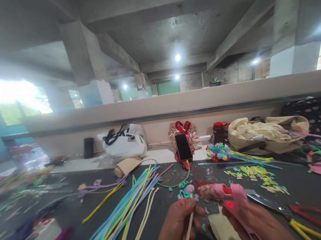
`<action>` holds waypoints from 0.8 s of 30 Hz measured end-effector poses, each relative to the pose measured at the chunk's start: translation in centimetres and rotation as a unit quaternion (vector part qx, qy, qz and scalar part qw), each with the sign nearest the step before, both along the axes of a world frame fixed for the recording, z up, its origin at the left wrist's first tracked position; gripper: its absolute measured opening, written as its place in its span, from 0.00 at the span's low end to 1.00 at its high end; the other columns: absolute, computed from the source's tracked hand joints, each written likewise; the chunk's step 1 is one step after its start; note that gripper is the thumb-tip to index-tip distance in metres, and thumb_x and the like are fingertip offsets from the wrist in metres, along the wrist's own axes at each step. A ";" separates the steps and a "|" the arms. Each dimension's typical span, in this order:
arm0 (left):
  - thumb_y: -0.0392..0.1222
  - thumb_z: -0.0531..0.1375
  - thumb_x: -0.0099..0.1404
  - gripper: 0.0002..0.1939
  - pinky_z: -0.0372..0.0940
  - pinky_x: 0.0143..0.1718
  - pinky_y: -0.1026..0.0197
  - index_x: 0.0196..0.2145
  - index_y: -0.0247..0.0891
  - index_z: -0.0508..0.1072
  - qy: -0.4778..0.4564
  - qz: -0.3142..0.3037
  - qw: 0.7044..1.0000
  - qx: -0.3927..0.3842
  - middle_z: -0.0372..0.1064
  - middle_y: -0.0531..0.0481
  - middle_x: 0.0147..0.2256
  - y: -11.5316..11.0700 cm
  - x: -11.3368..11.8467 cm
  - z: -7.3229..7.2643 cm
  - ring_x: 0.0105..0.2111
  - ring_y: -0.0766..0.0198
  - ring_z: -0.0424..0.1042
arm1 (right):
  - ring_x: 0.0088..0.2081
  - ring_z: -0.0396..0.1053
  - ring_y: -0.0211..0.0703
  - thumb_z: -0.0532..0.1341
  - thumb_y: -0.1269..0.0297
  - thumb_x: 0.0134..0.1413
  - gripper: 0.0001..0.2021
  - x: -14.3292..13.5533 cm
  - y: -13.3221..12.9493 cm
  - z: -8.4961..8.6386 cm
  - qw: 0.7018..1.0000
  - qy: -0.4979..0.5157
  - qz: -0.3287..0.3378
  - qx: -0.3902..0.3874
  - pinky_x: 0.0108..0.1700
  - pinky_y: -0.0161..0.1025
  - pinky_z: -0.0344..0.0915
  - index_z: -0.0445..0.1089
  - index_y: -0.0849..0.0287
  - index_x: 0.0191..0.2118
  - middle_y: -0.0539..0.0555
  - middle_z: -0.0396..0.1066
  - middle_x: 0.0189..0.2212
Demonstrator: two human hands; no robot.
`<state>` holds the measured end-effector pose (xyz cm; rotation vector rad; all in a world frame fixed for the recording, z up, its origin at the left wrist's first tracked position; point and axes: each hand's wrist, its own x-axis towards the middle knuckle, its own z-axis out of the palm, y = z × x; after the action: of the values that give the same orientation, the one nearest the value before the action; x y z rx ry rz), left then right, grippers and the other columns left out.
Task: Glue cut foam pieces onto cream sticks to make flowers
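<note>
Pinched between the fingers of my left hand (179, 223) is a cream stem (188, 232), topped by a small lilac ball. My right hand (252, 219) is wrapped round a pink glue gun (235, 196) with a red light glowing on its side. The gun's nozzle points left, close to the top of the stem; whether they touch cannot be made out. Small teal and lilac pieces (185, 190) lie just behind my left fingertips. Under the gun there is a pale cloth or pad (225, 229).
Long coloured stems (124, 211) spread across the left. Yellow-green bits (250, 173), scissors with red handles (316, 210) and yellow handles (304, 231) lie right. Behind stand a phone (183, 147), white bag (125, 142), dark bottle (218, 133) and cream bag (265, 135).
</note>
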<state>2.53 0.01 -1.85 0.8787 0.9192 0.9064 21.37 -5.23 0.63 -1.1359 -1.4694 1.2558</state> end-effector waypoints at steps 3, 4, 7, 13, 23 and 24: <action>0.52 0.59 0.49 0.18 0.41 0.08 0.73 0.21 0.31 0.69 -0.008 -0.012 1.000 -0.002 0.61 0.54 0.11 0.1 0.0 -0.1 0.07 0.77 0.52 | 0.21 0.59 0.37 0.52 0.43 0.46 0.22 0.0 0.1 -0.2 1.000 0.009 0.004 0.006 0.23 0.33 0.59 0.69 0.58 0.26 0.50 0.63 0.20; 0.52 0.59 0.49 0.18 0.41 0.08 0.73 0.21 0.31 0.69 -0.010 -0.013 1.000 -0.001 0.61 0.54 0.11 0.1 0.0 -0.2 0.08 0.77 0.52 | 0.21 0.58 0.36 0.52 0.43 0.46 0.22 0.0 0.1 -0.2 1.000 0.009 0.006 0.008 0.23 0.32 0.58 0.69 0.59 0.26 0.50 0.63 0.20; 0.51 0.60 0.48 0.17 0.42 0.08 0.73 0.20 0.31 0.69 -0.015 -0.005 1.000 0.004 0.61 0.54 0.11 0.2 0.0 -0.3 0.08 0.77 0.53 | 0.21 0.57 0.34 0.53 0.43 0.46 0.22 -0.1 0.0 -0.2 1.000 0.006 0.003 0.006 0.22 0.30 0.57 0.68 0.59 0.24 0.49 0.62 0.21; 0.52 0.58 0.50 0.17 0.40 0.08 0.73 0.19 0.32 0.68 -0.011 -0.008 1.000 -0.006 0.60 0.54 0.10 0.1 0.1 0.0 0.07 0.77 0.51 | 0.21 0.61 0.39 0.54 0.42 0.44 0.23 -0.1 -0.1 -0.1 1.000 0.009 -0.007 -0.007 0.23 0.33 0.60 0.70 0.59 0.24 0.51 0.64 0.20; 0.52 0.58 0.49 0.18 0.40 0.08 0.72 0.19 0.31 0.68 0.005 -0.009 1.000 0.007 0.60 0.54 0.10 0.2 0.0 -0.3 0.07 0.77 0.51 | 0.21 0.61 0.38 0.55 0.41 0.41 0.23 -0.2 0.2 -0.6 0.999 0.031 -0.018 0.003 0.23 0.33 0.61 0.70 0.59 0.23 0.50 0.62 0.18; 0.52 0.58 0.49 0.18 0.40 0.08 0.72 0.20 0.31 0.68 0.004 -0.008 1.000 0.003 0.60 0.54 0.10 0.2 0.0 -0.2 0.07 0.77 0.51 | 0.21 0.61 0.38 0.55 0.41 0.41 0.24 -0.1 0.2 -0.6 0.999 0.033 -0.017 0.004 0.22 0.33 0.60 0.70 0.60 0.23 0.50 0.62 0.17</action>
<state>2.51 0.22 -2.08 0.8951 0.9159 0.8933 21.24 -5.02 0.01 -1.0992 -1.3991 1.2505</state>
